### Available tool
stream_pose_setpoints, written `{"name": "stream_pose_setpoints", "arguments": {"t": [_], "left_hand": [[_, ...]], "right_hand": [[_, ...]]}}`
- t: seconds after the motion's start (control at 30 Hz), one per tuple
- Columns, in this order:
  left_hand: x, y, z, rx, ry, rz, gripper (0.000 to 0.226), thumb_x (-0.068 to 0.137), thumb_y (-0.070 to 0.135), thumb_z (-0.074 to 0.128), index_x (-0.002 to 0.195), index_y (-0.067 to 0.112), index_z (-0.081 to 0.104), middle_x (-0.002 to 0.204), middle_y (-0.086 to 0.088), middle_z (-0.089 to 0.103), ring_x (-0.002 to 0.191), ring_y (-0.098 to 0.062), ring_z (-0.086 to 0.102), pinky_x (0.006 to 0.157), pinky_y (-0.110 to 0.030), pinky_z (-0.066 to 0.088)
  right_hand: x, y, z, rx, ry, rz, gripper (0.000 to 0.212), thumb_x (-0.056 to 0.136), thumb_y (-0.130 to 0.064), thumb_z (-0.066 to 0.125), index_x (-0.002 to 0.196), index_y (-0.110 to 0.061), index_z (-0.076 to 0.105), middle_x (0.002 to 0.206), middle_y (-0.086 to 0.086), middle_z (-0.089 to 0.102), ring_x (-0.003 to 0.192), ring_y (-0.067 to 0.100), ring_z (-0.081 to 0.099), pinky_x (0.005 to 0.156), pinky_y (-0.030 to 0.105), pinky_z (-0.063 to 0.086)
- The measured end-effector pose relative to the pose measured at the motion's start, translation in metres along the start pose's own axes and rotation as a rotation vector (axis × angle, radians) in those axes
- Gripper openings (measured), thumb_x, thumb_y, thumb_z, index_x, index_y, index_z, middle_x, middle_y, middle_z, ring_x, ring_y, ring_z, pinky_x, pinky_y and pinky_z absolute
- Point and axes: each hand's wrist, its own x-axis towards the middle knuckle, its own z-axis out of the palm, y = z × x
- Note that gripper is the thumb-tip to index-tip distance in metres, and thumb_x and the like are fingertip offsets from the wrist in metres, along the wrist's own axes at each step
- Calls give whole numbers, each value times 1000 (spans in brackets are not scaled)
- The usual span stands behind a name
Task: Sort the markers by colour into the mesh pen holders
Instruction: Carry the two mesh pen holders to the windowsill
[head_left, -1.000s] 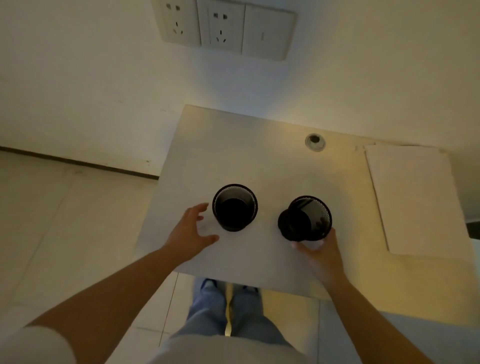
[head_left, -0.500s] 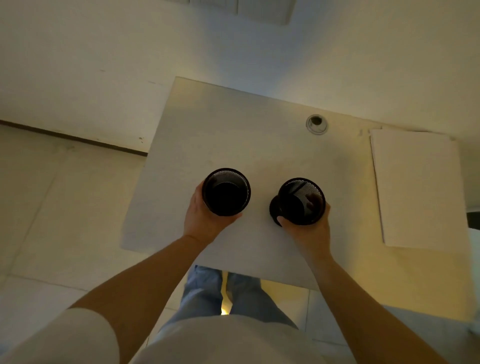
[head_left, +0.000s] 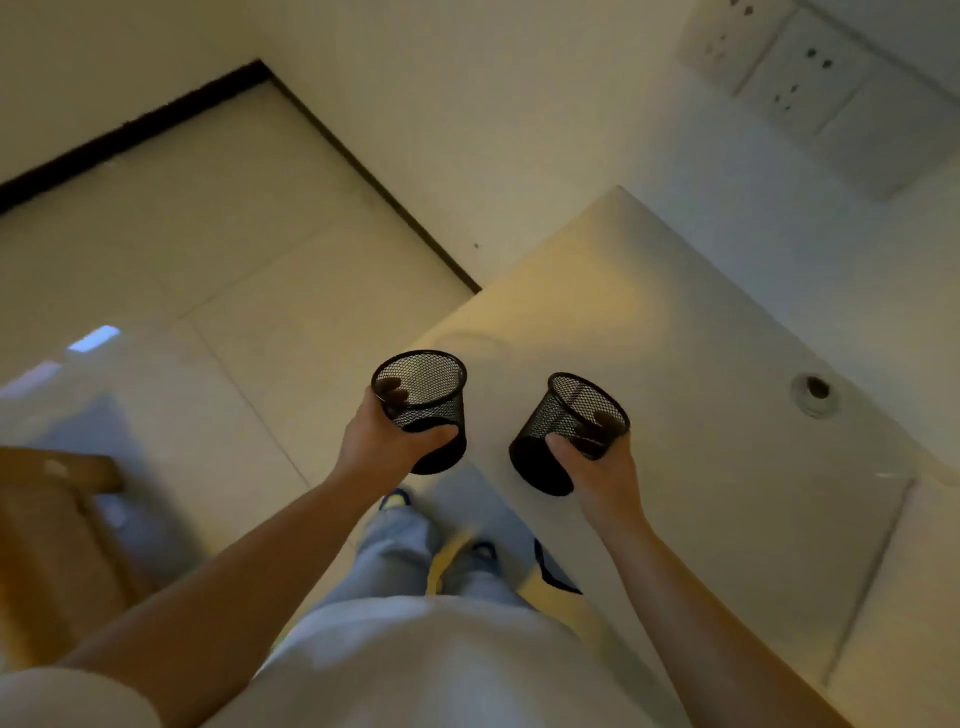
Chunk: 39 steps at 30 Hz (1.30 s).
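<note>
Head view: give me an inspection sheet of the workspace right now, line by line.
Surface: pale desk, with a round cable hole and a flat pale sheet at the right end.
Job's things: two black mesh holders, lifted off the desk, left holder upright, right holder tilted; both look empty; no markers seen.
Clutter: nothing seen on the desk.
Hands: left hand grips the left holder, right hand grips the right holder, fingers wrapped round the mesh.
Cables: nothing seen.
Surroundings: tiled floor, wall sockets above the desk, wooden furniture at the left, blurred.
</note>
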Motion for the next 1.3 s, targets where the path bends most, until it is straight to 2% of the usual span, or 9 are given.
{"name": "stream_pose_setpoints", "arguments": {"t": [0.13,0.33,0.43,0.6,0.8,0.93,0.97,1.1,1.3], "left_hand": [[-13,-49,-65,-125,146,-138,71,58,32,86,115,24,46,108,8,58,100,-13,56,76,-23,44],[-23,-123,-162,-320,367,-290,79,50,32,87,116,27,45,109,7,57,103,-13,54,89,-29,41],[-23,-160,-213,-351,449,-357,78,58,22,88,124,18,46,110,5,57,104,-14,54,86,-26,38],[-11,-212,-296,-419,471,-464,77,61,20,86,126,18,45,116,0,58,106,-18,54,91,-30,41],[29,-237,-390,-425,453,-516,81,60,25,86,129,18,42,123,-4,57,111,-23,54,95,-39,45],[69,-238,-433,-420,482,-493,80,60,26,86,127,20,43,121,0,57,111,-20,53,90,-34,45],[80,-240,-440,-423,490,-501,79,60,26,86,126,21,43,121,0,57,110,-20,53,91,-35,45],[127,-247,-467,-486,547,-581,83,57,28,88,127,21,42,121,-2,57,110,-22,54,94,-39,46],[190,-233,-521,-545,706,-701,87,55,37,88,127,22,42,115,2,55,101,-19,51,85,-31,42]], "right_hand": [[-3,-20,62,-73,-232,-5,61,74,-26,76,125,-16,44,113,0,60,103,17,59,80,28,47],[-12,-43,175,-271,-467,4,60,73,-24,77,123,-13,46,116,4,61,107,20,58,93,37,48],[-20,-51,241,-377,-559,7,59,73,-24,77,122,-13,46,112,1,59,103,16,57,83,24,47],[-27,-63,353,-527,-619,-3,55,68,-27,80,109,-21,44,107,-1,59,99,16,56,85,27,43],[-17,-100,462,-549,-652,-16,56,66,-30,81,107,-23,43,104,-2,61,96,17,58,81,25,42],[2,-127,522,-521,-669,-33,44,67,-22,81,91,-29,45,91,-10,61,81,1,57,57,4,42],[10,-133,537,-531,-679,-42,44,67,-21,81,91,-29,45,91,-10,61,80,0,57,55,2,41],[53,-162,605,-604,-736,-60,53,67,-23,81,106,-20,45,101,-2,61,93,15,59,78,23,42],[103,-224,698,-782,-910,-142,55,64,-24,82,107,-19,48,104,2,64,95,18,60,81,27,45]]}}
